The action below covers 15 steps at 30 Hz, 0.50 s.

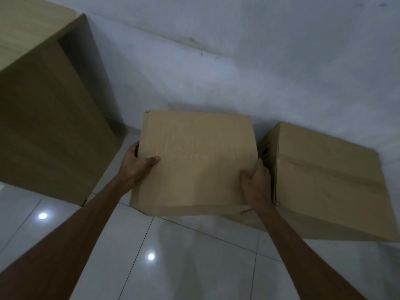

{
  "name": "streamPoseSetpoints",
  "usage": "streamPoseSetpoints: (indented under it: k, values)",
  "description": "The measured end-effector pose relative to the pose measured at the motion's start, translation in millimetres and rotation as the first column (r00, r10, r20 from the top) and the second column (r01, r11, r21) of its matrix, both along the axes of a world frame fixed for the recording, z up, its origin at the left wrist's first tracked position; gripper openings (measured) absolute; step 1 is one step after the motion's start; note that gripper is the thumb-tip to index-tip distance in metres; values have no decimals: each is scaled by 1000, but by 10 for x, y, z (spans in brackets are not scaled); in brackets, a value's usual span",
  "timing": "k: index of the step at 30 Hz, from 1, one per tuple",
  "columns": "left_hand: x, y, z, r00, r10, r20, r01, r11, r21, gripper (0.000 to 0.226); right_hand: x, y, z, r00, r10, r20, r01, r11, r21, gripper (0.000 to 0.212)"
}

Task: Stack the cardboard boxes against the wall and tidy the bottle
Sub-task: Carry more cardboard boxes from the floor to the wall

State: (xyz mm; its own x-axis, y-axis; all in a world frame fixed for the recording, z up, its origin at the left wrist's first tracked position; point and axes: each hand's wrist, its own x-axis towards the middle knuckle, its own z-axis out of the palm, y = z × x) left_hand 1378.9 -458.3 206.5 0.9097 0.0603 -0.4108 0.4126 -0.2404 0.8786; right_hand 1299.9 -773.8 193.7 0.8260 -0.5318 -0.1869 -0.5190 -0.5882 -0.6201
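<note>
Glossy tiled floor (184,267) fills the lower frame, both bare forearms reaching up from the bottom corners. At centre, left hand (135,164) clamps the left edge of the middle cardboard box (195,161), thumb flat on top; right hand (256,180) curls over its lower right corner. Second box (331,180) sits just beside at right, wooden cabinet (47,109) upper left, wall (238,61) behind.

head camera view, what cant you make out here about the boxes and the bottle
- Bottle: not in the head view at all.
- Middle box, held by the left hand and right hand: contents hidden by its closed top; whether it rests on the floor cannot be told.
- Right box: lower right corner cut off by the frame edge.
- Markings on the middle box: too faint to read.
</note>
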Motion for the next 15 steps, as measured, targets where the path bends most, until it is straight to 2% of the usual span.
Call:
streamPoseSetpoints:
  k: [3,7,11,13,15]
  values:
    - [48,-24,-38,1000,-5,7,5,1000,18,74,-68,32,-13,998,49,28,-44,988,-147,68]
    - [97,-62,-59,1000,-18,25,14,993,118,76,-148,126,-83,974,224,42,-199,924,-328,61]
    - [200,-63,-50,999,38,-21,-33,973,227,97,-122,146,-143,935,351,43,-284,819,-499,55]
    - [257,-112,-56,999,35,-27,-28,972,234,90,-73,156,-153,915,400,48,-316,785,-533,53]
    - [327,-196,-71,1000,18,-7,-16,974,227,79,-26,169,-151,907,416,61,-331,797,-505,54]
